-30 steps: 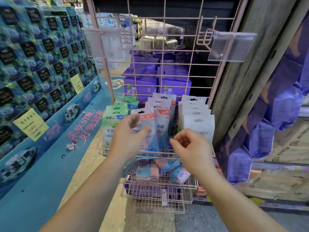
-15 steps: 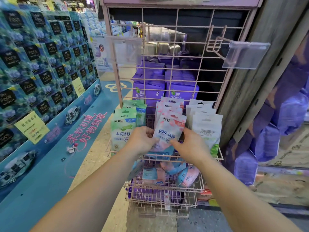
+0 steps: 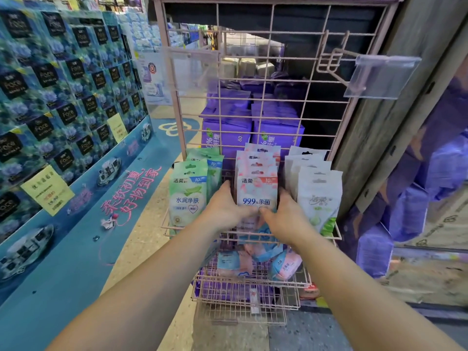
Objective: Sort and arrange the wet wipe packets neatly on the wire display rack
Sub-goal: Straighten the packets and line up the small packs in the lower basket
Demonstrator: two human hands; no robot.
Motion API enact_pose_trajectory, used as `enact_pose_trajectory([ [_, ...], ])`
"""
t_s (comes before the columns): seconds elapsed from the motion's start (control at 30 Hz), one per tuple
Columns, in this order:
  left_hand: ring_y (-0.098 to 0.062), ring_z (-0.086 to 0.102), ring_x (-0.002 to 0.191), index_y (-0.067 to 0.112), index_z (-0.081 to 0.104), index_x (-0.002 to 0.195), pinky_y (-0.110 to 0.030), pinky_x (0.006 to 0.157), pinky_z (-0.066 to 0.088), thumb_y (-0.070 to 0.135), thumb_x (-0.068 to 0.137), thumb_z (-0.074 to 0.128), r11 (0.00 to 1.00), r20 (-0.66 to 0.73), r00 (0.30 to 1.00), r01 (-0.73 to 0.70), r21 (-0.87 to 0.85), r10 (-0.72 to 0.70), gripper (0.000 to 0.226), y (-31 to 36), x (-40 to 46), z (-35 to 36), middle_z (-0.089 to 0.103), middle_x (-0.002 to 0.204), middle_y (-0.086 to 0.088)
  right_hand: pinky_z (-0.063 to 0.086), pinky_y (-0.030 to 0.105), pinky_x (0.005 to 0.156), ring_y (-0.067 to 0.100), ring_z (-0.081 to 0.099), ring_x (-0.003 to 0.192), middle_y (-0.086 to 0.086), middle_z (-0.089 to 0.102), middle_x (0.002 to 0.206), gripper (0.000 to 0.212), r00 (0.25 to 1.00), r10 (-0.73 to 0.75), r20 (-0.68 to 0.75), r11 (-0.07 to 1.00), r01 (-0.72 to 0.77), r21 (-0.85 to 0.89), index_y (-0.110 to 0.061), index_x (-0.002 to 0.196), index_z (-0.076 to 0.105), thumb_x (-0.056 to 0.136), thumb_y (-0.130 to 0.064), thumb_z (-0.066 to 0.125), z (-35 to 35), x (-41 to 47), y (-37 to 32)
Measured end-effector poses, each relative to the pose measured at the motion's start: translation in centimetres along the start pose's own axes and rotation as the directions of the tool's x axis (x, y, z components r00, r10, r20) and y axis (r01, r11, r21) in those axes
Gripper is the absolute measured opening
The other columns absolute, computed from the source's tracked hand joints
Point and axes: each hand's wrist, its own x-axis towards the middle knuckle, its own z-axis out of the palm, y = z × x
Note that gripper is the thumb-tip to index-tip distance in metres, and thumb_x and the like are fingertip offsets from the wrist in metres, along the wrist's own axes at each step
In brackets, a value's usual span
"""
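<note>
A pink wire display rack [image 3: 263,79] stands in front of me. Three rows of wet wipe packets stand upright in its upper basket: green ones [image 3: 188,192] on the left, pink ones [image 3: 256,184] in the middle, white ones [image 3: 318,196] on the right. My left hand [image 3: 225,207] grips the lower left side of the front pink packet. My right hand [image 3: 283,214] grips its lower right side. The thumbs nearly meet under the packet's printed text. Loose pink and blue packets [image 3: 255,259] lie jumbled in the lower basket.
Purple boxes [image 3: 228,127] are stacked behind the rack. A blue shelf wall of dark tissue packs [image 3: 63,92] runs along the left. A clear price tag holder [image 3: 382,77] juts out on a hook at the upper right. A wooden pillar [image 3: 405,97] stands at the right.
The pink packet that my left hand held up has been set at the front of the middle row. Both hands have closed in on its lower edge. My view has moved closer.
</note>
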Motion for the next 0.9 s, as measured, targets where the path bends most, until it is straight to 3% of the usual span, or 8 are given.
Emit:
enact_pose_trajectory([
  [0.1,-0.015,0.066,0.1,0.019,0.056,0.117,-0.04,0.095,0.051,0.04,0.036,0.087,0.993,0.143,0.984,0.112,-0.038,-0.105,0.09,-0.7,1.7,0.1,0.07,0.109,0.003,0.05,0.035,0.086,0.024,0.059,0.104,0.003,0.062,0.118,0.05,0.994,0.086,0.066,0.991,-0.092,0.099,-0.018,0.132,0.044,0.084,-0.013,0.058,-0.2,0.5,-0.4],
  [0.2,-0.017,0.068,0.098,0.017,0.063,0.112,-0.038,0.094,0.052,0.019,0.046,0.086,0.994,0.296,0.95,0.11,-0.015,-0.101,0.07,0.0,1.4,0.2,0.073,0.103,0.0,0.051,0.046,0.093,0.026,0.06,0.104,0.003,0.066,0.111,0.055,0.985,0.103,0.141,0.978,-0.126,0.165,-0.021,0.122,0.051,0.068,-0.016,0.053,-0.3,1.7,-0.4],
  [0.33,-0.007,0.063,0.079,0.017,0.064,0.106,-0.021,0.069,0.049,0.004,0.063,0.076,0.996,0.276,0.958,-0.085,-0.001,0.082,0.046,0.2,0.7,0.1,0.069,0.09,0.007,0.048,0.048,0.098,0.026,0.06,0.107,0.005,0.067,0.112,0.053,0.98,0.031,0.197,0.972,-0.076,0.224,-0.02,0.121,0.052,0.069,-0.009,0.05,0.0,1.8,-0.2],
  [0.5,-0.018,0.056,0.116,0.026,0.057,0.126,-0.035,0.101,0.045,0.036,0.067,0.077,0.96,0.337,0.931,-0.21,0.184,0.139,0.063,0.1,0.9,-0.4,0.058,0.129,0.001,0.046,0.048,0.1,0.026,0.061,0.106,0.006,0.066,0.112,0.045,0.975,0.044,0.216,0.979,-0.085,0.184,-0.023,0.123,0.048,0.08,-0.009,0.05,-0.1,1.9,-0.1],
  [0.57,-0.018,0.051,0.119,0.034,0.05,0.131,-0.035,0.103,0.044,0.051,0.059,0.076,0.931,0.361,0.927,-0.217,0.294,0.102,0.078,0.4,0.8,-0.4,0.045,0.137,0.002,0.046,0.047,0.101,0.024,0.058,0.109,0.002,0.062,0.117,0.055,0.976,0.039,0.213,0.979,-0.08,0.187,-0.026,0.131,0.041,0.079,-0.01,0.051,-0.1,1.7,-0.1],
  [0.67,-0.017,0.051,0.115,0.028,0.04,0.136,-0.033,0.099,0.046,0.061,0.044,0.067,0.859,0.344,0.937,-0.221,0.462,0.056,0.101,0.2,1.1,0.0,0.037,0.139,0.0,0.047,0.047,0.099,0.024,0.059,0.106,0.001,0.062,0.115,0.064,0.98,0.041,0.193,0.976,-0.08,0.201,-0.028,0.136,0.036,0.076,-0.013,0.051,-0.2,1.9,-0.1],
  [0.8,-0.015,0.06,0.105,0.024,0.043,0.133,-0.034,0.093,0.051,0.047,0.05,0.078,0.913,0.245,0.965,-0.179,0.367,0.091,0.093,-0.2,0.9,-0.1,0.058,0.123,0.005,0.048,0.047,0.099,0.026,0.059,0.109,0.001,0.061,0.118,0.065,0.982,-0.002,0.191,0.969,-0.045,0.243,-0.031,0.137,0.034,0.078,-0.012,0.051,-0.3,2.2,-0.2],
  [0.9,-0.02,0.056,0.111,0.02,0.033,0.141,-0.03,0.093,0.045,0.029,0.069,0.079,0.928,0.269,0.961,-0.153,0.339,0.06,0.086,0.0,0.7,-0.2,0.056,0.128,0.002,0.047,0.046,0.101,0.024,0.058,0.114,-0.001,0.059,0.127,0.061,0.98,-0.03,0.197,0.964,-0.024,0.264,-0.034,0.14,0.032,0.085,-0.016,0.052,0.2,2.4,0.0],
])
